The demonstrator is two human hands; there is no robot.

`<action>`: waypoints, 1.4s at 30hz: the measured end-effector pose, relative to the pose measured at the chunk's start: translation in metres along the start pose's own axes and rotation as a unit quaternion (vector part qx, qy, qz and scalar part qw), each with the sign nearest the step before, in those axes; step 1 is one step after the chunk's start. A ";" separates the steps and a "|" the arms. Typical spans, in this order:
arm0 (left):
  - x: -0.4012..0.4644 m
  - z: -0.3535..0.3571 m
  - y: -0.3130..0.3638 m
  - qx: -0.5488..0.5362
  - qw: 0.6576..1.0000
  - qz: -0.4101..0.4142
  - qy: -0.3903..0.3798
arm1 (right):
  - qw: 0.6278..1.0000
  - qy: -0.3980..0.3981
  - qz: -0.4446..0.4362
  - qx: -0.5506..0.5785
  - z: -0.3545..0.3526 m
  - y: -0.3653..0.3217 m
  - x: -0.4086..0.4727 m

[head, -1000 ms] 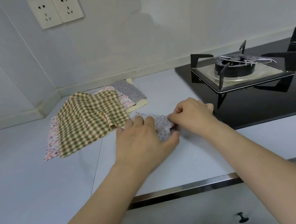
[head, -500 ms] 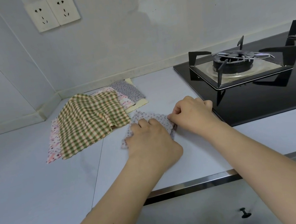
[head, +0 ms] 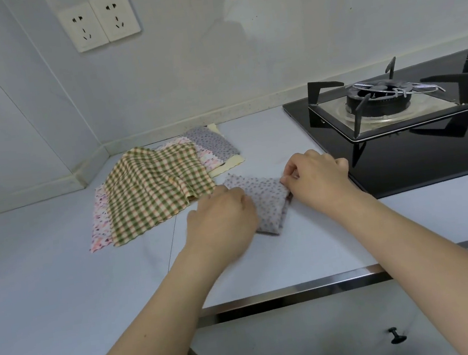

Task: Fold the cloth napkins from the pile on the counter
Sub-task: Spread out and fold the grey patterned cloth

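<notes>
Since half a second ago, my left hand slides leftward, flattening the grey napkin near the desk's front edge; my right hand fingers pinch its fold, anchoring it.

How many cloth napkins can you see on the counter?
5: gray floral one under both hands; green checked, pink floral, gray dotted, and yellow piled. More may be hidden.
</notes>
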State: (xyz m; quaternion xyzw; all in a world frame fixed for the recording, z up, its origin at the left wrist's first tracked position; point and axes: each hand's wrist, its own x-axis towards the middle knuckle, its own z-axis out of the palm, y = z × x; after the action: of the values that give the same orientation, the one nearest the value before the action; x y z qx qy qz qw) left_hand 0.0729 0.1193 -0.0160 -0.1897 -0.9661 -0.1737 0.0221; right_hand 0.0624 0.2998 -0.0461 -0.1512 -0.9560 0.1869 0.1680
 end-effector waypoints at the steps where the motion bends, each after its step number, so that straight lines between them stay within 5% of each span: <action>1: 0.001 0.002 -0.003 0.026 1.000 -0.001 0.000 | 1.000 -0.001 0.000 -0.004 0.000 0.000 -0.001; 5: -0.001 0.001 -0.004 0.067 0.992 0.001 -0.102 | 1.000 0.001 0.003 -0.025 -0.001 -0.001 -0.002; 12: 0.003 -0.006 -0.009 0.064 0.985 0.010 -0.159 | 0.997 -0.052 -0.017 -0.062 -0.001 -0.006 -0.004; 15: 0.014 -0.009 -0.020 -0.122 0.979 -0.039 -0.158 | 0.993 -0.051 -0.054 0.090 -0.001 -0.004 -0.003; 19: 0.026 0.003 -0.032 -0.353 0.928 -0.102 0.066 | 0.876 -0.069 -0.090 0.469 -0.004 -0.012 -0.008; 22: 0.032 0.005 -0.035 -0.514 0.850 -0.113 0.035 | 0.805 -0.082 -0.109 0.578 -0.011 -0.023 -0.012; 27: 0.038 0.003 -0.036 -0.614 0.782 -0.086 0.065 | 0.733 -0.089 -0.028 0.674 -0.015 -0.022 -0.010; 31: 0.037 0.013 -0.027 -0.532 0.834 -0.019 0.141 | 0.763 -0.110 0.094 0.630 0.000 -0.019 0.000; 36: 0.035 0.021 -0.023 -0.422 0.885 0.029 0.194 | 0.892 -0.033 0.038 0.448 0.008 -0.029 -0.004; 42: 0.037 0.021 -0.021 -0.386 0.902 -0.012 0.192 | 0.910 0.025 0.017 0.413 0.004 -0.036 -0.007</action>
State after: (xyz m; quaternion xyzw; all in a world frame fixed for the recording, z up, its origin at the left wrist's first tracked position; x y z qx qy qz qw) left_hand 0.0312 0.1211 -0.0386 -0.1352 -0.8026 -0.5662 0.1304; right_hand 0.0588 0.2643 -0.0373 -0.0888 -0.7866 0.5636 0.2362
